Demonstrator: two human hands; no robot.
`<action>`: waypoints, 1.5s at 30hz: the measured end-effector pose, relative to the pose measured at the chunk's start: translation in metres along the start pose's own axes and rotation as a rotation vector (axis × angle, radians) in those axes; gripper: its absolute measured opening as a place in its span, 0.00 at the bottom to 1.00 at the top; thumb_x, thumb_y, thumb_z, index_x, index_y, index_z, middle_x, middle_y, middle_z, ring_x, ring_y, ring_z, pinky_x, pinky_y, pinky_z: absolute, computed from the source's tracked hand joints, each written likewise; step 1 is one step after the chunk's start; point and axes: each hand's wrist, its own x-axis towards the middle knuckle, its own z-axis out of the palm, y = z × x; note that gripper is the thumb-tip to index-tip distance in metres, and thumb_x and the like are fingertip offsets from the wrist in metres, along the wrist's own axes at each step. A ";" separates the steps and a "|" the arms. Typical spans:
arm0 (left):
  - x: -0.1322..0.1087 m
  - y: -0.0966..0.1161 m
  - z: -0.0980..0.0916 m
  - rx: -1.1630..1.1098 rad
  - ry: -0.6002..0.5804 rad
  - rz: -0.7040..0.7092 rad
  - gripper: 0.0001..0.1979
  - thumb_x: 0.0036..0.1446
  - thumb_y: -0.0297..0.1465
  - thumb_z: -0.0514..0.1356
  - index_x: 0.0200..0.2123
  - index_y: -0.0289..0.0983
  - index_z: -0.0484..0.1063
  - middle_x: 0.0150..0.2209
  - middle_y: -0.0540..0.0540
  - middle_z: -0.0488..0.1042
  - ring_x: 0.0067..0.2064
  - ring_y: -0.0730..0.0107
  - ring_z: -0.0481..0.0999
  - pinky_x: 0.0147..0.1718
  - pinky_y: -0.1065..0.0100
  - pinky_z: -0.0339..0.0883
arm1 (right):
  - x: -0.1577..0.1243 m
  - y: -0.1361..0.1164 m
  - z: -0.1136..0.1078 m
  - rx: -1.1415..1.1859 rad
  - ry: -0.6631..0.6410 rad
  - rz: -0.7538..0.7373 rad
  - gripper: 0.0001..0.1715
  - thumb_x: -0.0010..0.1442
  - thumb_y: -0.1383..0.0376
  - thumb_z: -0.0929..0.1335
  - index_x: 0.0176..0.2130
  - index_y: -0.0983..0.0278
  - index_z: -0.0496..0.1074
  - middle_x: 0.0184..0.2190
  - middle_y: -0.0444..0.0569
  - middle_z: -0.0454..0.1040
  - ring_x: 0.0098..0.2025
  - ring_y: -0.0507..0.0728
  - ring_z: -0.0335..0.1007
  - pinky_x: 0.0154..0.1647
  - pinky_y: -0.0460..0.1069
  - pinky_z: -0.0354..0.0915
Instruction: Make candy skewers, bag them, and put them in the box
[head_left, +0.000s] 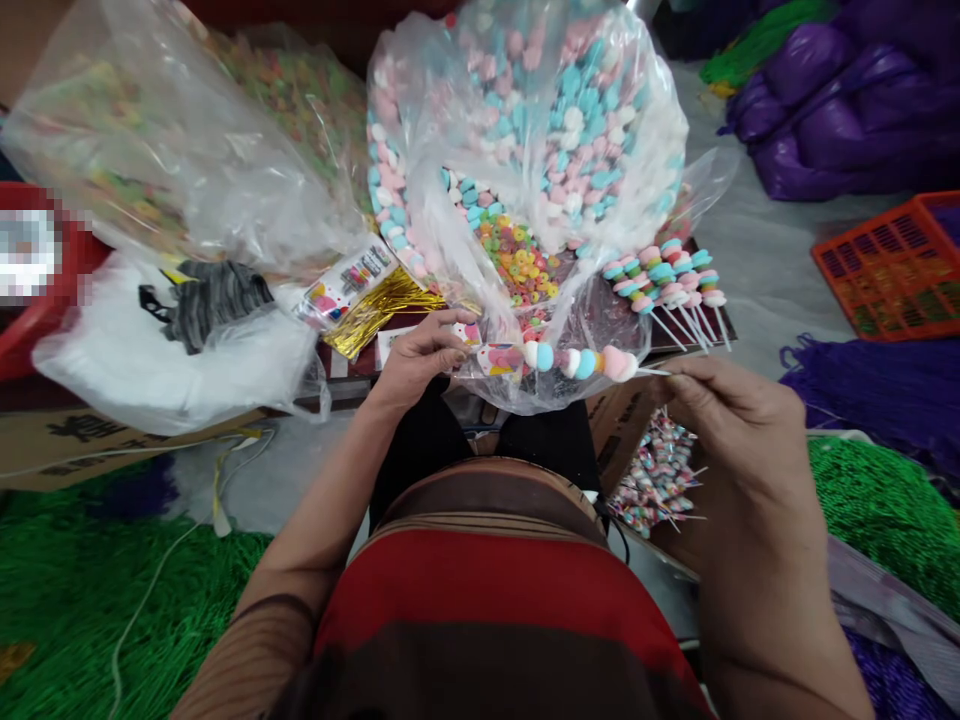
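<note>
A candy skewer (581, 361) with pink, white and blue marshmallow pieces lies level in front of me. My right hand (742, 405) pinches the bare end of its white stick. At the other end is a small printed plastic wrapper (499, 359), whose left edge my left hand (424, 355) grips between thumb and fingers. How far the skewer's tip reaches into the wrapper, I cannot tell. Several finished-looking skewers (667, 275) lie at the table's right. Left of centre are a stack of printed wrappers (349, 280) and gold twist ties (382, 310).
A big clear bag of marshmallows (600, 130) and ring gummies (521, 260) fills the table's middle. Another bag of gummies (120, 180) is at left. Below my right wrist a cardboard box holds wrapped skewers (656, 475). An orange crate (885, 265) stands at right.
</note>
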 end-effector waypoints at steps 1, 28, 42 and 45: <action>0.000 0.000 0.001 -0.026 -0.001 0.003 0.08 0.50 0.39 0.74 0.29 0.42 0.83 0.52 0.43 0.79 0.52 0.56 0.78 0.45 0.58 0.74 | 0.000 0.000 0.001 0.038 -0.012 0.023 0.06 0.64 0.59 0.71 0.37 0.58 0.79 0.29 0.46 0.79 0.32 0.54 0.75 0.35 0.50 0.69; 0.009 0.006 0.012 -0.118 -0.063 -0.072 0.11 0.47 0.41 0.76 0.28 0.41 0.83 0.50 0.42 0.80 0.49 0.60 0.78 0.43 0.62 0.72 | -0.004 -0.001 0.009 0.252 -0.139 0.263 0.13 0.61 0.55 0.72 0.37 0.62 0.79 0.20 0.40 0.70 0.22 0.50 0.65 0.25 0.47 0.61; 0.014 0.018 0.015 0.343 -0.233 0.184 0.11 0.60 0.41 0.67 0.33 0.41 0.81 0.49 0.42 0.80 0.51 0.62 0.79 0.52 0.57 0.70 | -0.006 0.003 0.025 -0.048 -0.144 0.027 0.14 0.65 0.55 0.69 0.38 0.62 0.79 0.28 0.46 0.80 0.29 0.54 0.75 0.33 0.48 0.68; 0.015 0.024 0.015 0.490 -0.181 0.251 0.13 0.63 0.43 0.63 0.35 0.40 0.80 0.49 0.41 0.79 0.53 0.62 0.77 0.54 0.57 0.69 | -0.007 0.007 0.034 0.096 -0.169 0.148 0.17 0.63 0.51 0.71 0.38 0.62 0.79 0.25 0.45 0.77 0.26 0.53 0.72 0.30 0.47 0.66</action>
